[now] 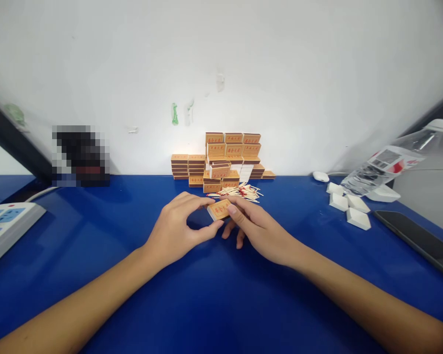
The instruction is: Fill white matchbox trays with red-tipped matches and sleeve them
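Between my two hands, above the blue table, is a matchbox (218, 210) with a tan face and red lettering. My left hand (179, 223) pinches its left end between thumb and index finger. At the other end, my right hand (256, 223) grips it with the thumb on top, and its lower fingers hang down. Just behind lies a loose heap of matches (245, 191), some with red tips. Stacked matchboxes (233, 149) rise behind the heap against the wall, with lower stacks (179, 167) on the left.
On the right stand a clear plastic bottle (395, 160), tilted, several white blocks (358, 218), a white earphone case (321, 176) and a black phone (421, 238). A power strip (11, 226) lies at the left edge. A blurred dark object (81, 155) stands by the wall.
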{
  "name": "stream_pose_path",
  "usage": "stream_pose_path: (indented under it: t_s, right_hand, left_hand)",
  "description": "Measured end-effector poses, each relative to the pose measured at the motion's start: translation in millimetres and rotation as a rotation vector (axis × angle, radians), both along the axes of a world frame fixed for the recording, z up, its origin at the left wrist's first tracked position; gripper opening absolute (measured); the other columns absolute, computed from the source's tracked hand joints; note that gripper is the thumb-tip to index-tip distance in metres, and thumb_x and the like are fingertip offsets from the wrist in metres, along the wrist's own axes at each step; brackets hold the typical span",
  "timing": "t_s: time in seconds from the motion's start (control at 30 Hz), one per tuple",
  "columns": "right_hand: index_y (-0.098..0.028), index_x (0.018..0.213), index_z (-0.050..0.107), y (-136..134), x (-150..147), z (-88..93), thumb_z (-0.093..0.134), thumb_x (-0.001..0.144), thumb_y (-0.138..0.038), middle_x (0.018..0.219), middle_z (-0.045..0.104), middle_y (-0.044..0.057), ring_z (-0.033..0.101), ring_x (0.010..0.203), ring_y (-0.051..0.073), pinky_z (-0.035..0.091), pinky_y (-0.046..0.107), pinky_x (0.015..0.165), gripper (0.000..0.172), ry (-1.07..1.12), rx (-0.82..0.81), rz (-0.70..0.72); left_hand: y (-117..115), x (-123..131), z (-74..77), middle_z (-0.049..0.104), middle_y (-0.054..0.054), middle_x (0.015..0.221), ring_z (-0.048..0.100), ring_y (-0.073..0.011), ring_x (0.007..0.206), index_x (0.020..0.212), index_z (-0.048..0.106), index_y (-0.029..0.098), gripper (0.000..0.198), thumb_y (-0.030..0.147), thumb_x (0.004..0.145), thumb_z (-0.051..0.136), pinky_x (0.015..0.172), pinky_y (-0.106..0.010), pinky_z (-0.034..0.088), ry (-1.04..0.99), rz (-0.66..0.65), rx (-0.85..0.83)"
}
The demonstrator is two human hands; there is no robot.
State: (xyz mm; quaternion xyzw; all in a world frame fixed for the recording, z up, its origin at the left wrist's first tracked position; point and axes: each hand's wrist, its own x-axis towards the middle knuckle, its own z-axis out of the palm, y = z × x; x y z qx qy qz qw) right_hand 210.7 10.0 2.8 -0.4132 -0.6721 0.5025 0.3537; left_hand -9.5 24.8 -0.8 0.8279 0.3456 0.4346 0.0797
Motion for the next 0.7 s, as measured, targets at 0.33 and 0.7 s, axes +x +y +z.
stream_pose_path:
  t_s: [0.33, 0.7]
  right_hand:
    - [-0.018, 0.133, 0.061, 19.7, 20.5, 2.6, 0.044, 0.11, -0.045, 0.1, 0.078, 0.009, 0.07, 0.077, 0.022, 0.051, 0.036, 0.074, 0.039, -0.48, 0.335, -0.271]
    - [-0.022, 0.109, 0.073, 32.9, 35.5, 7.5, 0.052, 0.107, -0.039, 0.098, 0.08, 0.006, 0.071, 0.083, 0.023, 0.043, 0.032, 0.071, 0.027, -0.672, 0.432, -0.427]
  left_hand:
    - [47.5, -49.8, 12.9, 0.08, -0.007, 0.119, 0.074, -0.0265, 0.109, 0.128, 0.073, 0.02, 0.036, 0.04, 0.097, 0.072, 0.1, -0.042, 0.058, 0.234, 0.365, -0.161]
    - [80.8, -60.7, -2.4, 0.08, -0.008, 0.105, 0.072, -0.0306, 0.102, 0.129, 0.071, 0.019, 0.037, 0.033, 0.095, 0.072, 0.094, -0.045, 0.055, 0.307, 0.541, -0.171]
